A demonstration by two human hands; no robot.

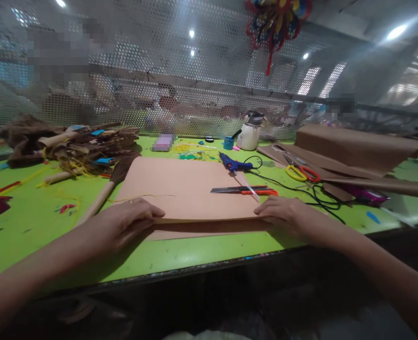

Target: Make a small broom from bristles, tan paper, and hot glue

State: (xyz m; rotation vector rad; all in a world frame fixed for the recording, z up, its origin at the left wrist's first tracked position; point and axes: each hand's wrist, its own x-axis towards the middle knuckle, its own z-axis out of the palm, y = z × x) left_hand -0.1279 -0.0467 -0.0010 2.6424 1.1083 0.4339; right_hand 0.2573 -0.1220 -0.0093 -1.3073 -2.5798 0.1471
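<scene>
A wide peach-coloured sheet of card (180,189) lies in front of me, its near edge lifted a little above another peach layer beneath. My left hand (134,217) pinches the near left corner, thumb below and fingers on top. At the near right corner my right hand (283,212) grips the same edge. On the card's right part rest a utility knife (244,190) with an orange handle, a blue glue gun (234,163) and a clear glue stick (247,185). A thin yellow strand (148,195) crosses the card near my left hand.
Left of the card lie a wooden-handled brown brush-like bundle (104,196) and a heap of brown paper pieces (88,141). Scissors (302,173) and brown paper (354,146) are at the right. A white bottle (250,132) stands behind, before a perforated metal screen (194,89). A black cord (290,182) trails rightward.
</scene>
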